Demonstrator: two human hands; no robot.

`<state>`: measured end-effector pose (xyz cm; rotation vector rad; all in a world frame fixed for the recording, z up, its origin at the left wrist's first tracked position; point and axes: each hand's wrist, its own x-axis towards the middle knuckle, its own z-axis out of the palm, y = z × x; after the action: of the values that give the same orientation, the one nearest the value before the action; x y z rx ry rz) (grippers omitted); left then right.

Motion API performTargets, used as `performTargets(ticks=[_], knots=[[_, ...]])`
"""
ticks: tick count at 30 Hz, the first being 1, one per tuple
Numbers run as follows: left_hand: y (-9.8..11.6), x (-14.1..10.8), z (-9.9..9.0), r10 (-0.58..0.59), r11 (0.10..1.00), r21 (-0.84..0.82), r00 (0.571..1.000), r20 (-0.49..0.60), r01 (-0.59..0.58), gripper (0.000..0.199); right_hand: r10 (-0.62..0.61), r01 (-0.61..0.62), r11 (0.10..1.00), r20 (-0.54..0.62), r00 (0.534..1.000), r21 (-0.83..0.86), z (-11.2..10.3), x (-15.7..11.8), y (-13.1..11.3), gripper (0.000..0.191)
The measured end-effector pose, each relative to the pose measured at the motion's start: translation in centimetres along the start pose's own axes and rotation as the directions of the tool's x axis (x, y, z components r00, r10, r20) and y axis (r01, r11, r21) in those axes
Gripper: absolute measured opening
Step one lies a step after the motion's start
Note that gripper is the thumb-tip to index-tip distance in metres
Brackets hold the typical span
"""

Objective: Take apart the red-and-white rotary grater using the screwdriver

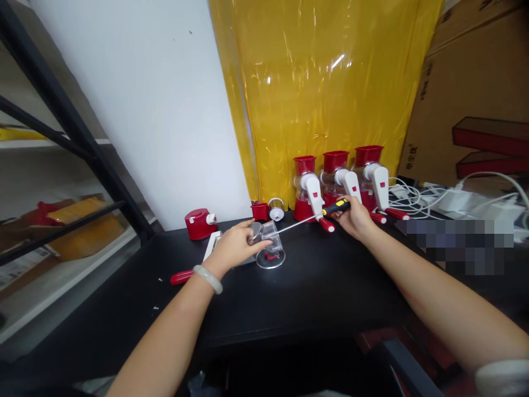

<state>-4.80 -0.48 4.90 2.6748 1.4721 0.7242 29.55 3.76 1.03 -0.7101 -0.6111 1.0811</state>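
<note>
My left hand (236, 242) is wrapped round one end of a clear plastic housing (271, 237), which lies at the middle of the black table. My right hand (354, 218) grips the yellow-and-black handle of a screwdriver (303, 221). Its long metal shaft points left, and the tip meets or lies close to the housing; the exact contact is too small to tell. Under my left wrist lies a white crank with a red handle (181, 277). A red base (199, 224) stands behind it, to the left. A small red part (259, 211) and a metal drum (276, 209) sit behind the housing.
Three red-and-white crank graters (306, 190) stand in a row at the back. White cables and adapters (454, 199) lie at the right, near a large cardboard box (475, 99). A black-framed shelf (74, 138) is at the left. Yellow sheeting (330, 99) hangs behind the table (289, 303).
</note>
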Motion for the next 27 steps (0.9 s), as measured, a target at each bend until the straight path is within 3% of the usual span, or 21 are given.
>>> performTargets(ticks=[9,17,22,27], knots=[[0.1,0.0,0.1,0.037,0.999,0.005,0.999,0.004,-0.037,0.056,-0.017,0.019,0.999,0.045,0.999,-0.046,-1.1,0.9,0.9,0.023],[-0.2,0.0,0.2,0.028,0.999,0.020,1.000,0.010,-0.028,0.057,-0.017,0.017,1.000,-0.019,1.000,-0.007,-1.0,0.9,0.8,0.021],[-0.1,0.0,0.2,0.049,0.999,-0.010,0.999,0.003,-0.048,0.055,-0.060,0.063,0.998,-0.133,0.989,0.018,-1.1,1.3,0.5,0.018],[0.0,0.1,0.3,0.046,0.999,-0.018,0.999,-0.003,-0.047,0.055,-0.039,0.042,0.999,-0.150,0.988,0.012,-1.2,1.6,0.4,0.018]])
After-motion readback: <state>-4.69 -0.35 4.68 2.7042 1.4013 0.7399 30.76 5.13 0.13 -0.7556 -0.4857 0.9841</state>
